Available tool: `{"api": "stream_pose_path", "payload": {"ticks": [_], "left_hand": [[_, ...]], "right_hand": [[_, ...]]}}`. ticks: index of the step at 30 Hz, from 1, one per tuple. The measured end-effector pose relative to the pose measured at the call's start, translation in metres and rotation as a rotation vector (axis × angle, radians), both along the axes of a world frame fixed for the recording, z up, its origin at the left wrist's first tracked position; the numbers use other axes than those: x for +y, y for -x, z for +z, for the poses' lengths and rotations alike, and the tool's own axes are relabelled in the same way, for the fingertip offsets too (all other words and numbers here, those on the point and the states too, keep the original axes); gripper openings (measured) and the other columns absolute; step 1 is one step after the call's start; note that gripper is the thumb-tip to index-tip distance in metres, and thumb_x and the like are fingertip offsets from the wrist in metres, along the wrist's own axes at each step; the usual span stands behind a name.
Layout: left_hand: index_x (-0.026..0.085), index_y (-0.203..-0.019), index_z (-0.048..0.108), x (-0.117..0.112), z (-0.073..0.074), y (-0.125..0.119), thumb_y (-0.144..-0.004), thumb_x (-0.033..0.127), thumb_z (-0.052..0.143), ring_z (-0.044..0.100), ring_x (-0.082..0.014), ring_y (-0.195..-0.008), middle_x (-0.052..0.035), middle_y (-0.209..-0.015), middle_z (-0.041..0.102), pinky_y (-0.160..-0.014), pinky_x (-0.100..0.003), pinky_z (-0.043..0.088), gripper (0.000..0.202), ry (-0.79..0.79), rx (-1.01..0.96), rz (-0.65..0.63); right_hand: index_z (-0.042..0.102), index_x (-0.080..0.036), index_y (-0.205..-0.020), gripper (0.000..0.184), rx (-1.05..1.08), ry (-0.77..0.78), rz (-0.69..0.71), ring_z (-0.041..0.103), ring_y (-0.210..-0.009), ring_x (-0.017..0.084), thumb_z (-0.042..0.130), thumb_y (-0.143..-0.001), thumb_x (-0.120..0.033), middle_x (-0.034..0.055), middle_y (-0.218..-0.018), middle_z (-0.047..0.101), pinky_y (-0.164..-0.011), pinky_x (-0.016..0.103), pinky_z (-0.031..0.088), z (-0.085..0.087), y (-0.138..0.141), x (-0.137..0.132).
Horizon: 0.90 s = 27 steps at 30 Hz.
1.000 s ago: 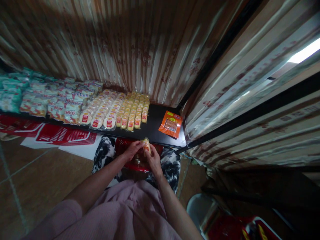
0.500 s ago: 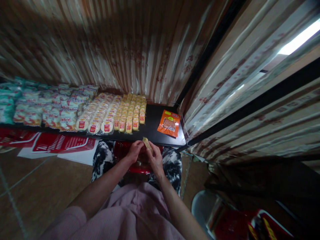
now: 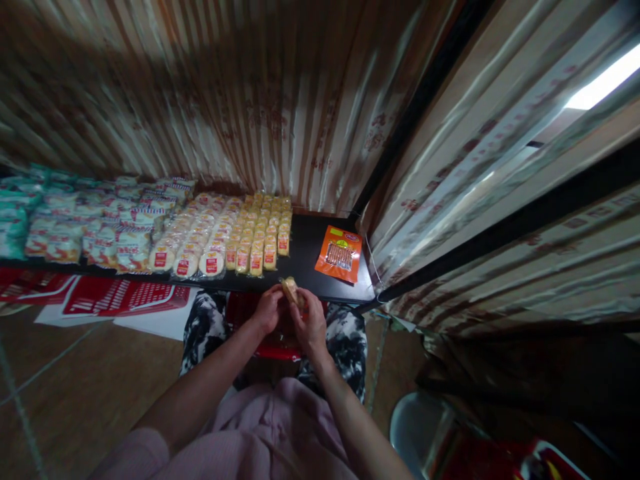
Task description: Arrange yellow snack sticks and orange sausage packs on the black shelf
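Observation:
A small snack bar in clear wrap [image 3: 291, 291], pale yellow like the rows on the shelf, is held over my lap. My right hand [image 3: 311, 323] is closed round it, thumb on the near side. The fingers of my left hand [image 3: 269, 311] are pinched at its left edge; whether they grip the wrapper itself is hard to see. Under both hands a red basket [image 3: 280, 352] sits between my knees, its contents mostly hidden. Just ahead on the shelf stand rows of yellow wrapped snack bars [image 3: 256, 257].
The black shelf [image 3: 300, 270] also bears round white wrapped cakes [image 3: 213, 262], white-and-red packets [image 3: 133, 247], teal packets [image 3: 13, 227] and an orange sausage packet [image 3: 341, 255]. Red baskets [image 3: 120, 298] lie under its left part. A dark metal bar [image 3: 480, 220] slants at right, before curtains [image 3: 310, 120].
The snack bar has turned slightly in my hands, showing more of its broad side. My view has tilted a little, so the shelf sits lower in the picture.

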State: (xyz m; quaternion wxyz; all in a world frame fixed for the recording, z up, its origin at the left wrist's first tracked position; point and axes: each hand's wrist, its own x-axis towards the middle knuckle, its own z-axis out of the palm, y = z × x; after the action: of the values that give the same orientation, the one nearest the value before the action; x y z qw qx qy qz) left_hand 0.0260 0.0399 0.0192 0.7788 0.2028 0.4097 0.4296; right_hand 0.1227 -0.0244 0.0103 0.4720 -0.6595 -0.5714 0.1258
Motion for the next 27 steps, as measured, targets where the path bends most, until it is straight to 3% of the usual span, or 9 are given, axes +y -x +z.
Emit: {"api": "stream_pose_path", "payload": {"ticks": [9, 16, 27], "left_hand": [[0.016, -0.073, 0.063, 0.009, 0.013, -0.007, -0.056, 0.015, 0.065, 0.060, -0.0120, -0.070, 0.0008, -0.072, 0.065, -0.068, -0.023, 0.045, 0.017, -0.044, 0.036, 0.002], [0.015, -0.076, 0.062, 0.016, 0.021, -0.010, -0.060, 0.019, 0.064, 0.060, -0.0142, -0.076, -0.0016, -0.078, 0.066, -0.076, -0.028, 0.046, 0.017, -0.127, 0.160, 0.023], [0.016, -0.087, 0.062, 0.036, 0.025, -0.015, -0.067, 0.013, 0.055, 0.062, -0.0180, -0.087, -0.0055, -0.090, 0.068, -0.083, -0.030, 0.046, 0.021, -0.333, 0.398, 0.055]], "right_hand": [[0.056, -0.019, -0.107, 0.030, -0.123, 0.024, -0.013, 0.053, -0.096, 0.023, 0.055, -0.081, -0.035, 0.0093, -0.106, 0.062, -0.086, 0.037, 0.043, 0.008, -0.012, 0.013], [0.061, -0.020, -0.101, 0.025, -0.245, 0.080, -0.073, 0.051, -0.085, 0.021, 0.052, -0.083, -0.034, 0.0080, -0.092, 0.062, -0.075, 0.032, 0.043, 0.016, -0.020, 0.027], [0.059, -0.020, -0.110, 0.032, -0.113, 0.131, -0.065, 0.057, -0.081, 0.021, 0.047, -0.084, -0.036, 0.0072, -0.094, 0.067, -0.073, 0.032, 0.043, 0.006, -0.030, 0.067]]}}
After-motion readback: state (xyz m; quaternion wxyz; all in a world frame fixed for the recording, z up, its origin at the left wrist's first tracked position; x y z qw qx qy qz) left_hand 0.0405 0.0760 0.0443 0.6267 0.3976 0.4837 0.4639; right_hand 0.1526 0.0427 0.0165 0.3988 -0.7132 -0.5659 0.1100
